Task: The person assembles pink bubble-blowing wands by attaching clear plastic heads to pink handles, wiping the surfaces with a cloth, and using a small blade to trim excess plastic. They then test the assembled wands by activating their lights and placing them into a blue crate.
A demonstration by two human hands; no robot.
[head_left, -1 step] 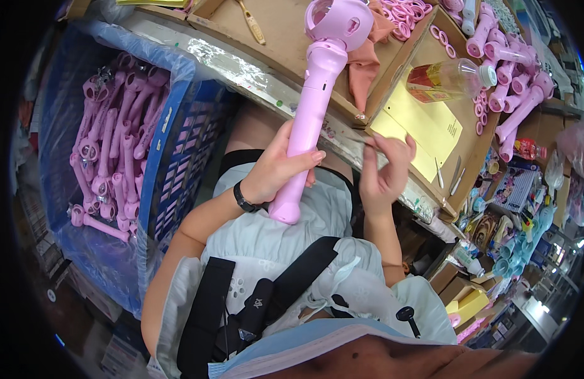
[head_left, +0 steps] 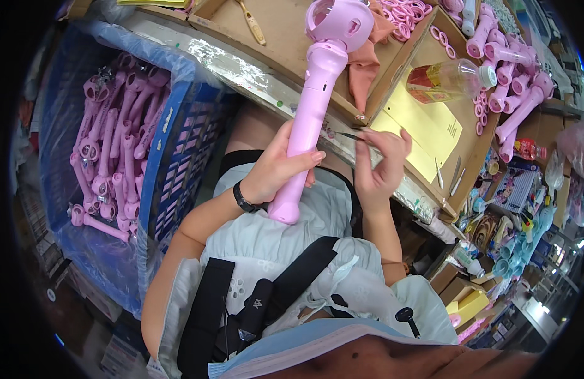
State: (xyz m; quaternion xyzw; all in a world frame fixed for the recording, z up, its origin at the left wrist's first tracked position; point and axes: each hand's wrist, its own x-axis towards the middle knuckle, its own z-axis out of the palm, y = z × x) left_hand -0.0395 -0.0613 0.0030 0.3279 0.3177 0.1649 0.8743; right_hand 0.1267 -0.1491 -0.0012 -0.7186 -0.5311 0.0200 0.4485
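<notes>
Nearest, the lower end of a pink handle sits over the person's pale garment; whether it presses on the cloth cannot be told. The left hand is closed around the lower shaft, thumb laid across the front. Since this is the only visible grip and the wide, hollow head reaches far beyond it, a knock up there could twist the handle in the palm.

Just to the right, the right hand is partly curled, thumb and forefinger pinching a thin dark tool whose tip points toward the shaft without touching it. That tip is perhaps the chief hazard: a slip could scratch the smooth plastic or nick the left hand's fingers, and so light a pinch could let the tool drop.

Beside the left arm stands a blue basket of pink handles, heaped loosely; a bumped rim might make them rub together.

Beyond the scuffed bench edge lies a cardboard tray. The handle's head overlaps an orange cloth there and could snag it if swung. Farther right, a clear bottle lies on its side; a loose cap would let liquid onto the yellow sheet. Past it, more pink handles are piled unevenly, so 1 pulled free could send others sliding.
</notes>
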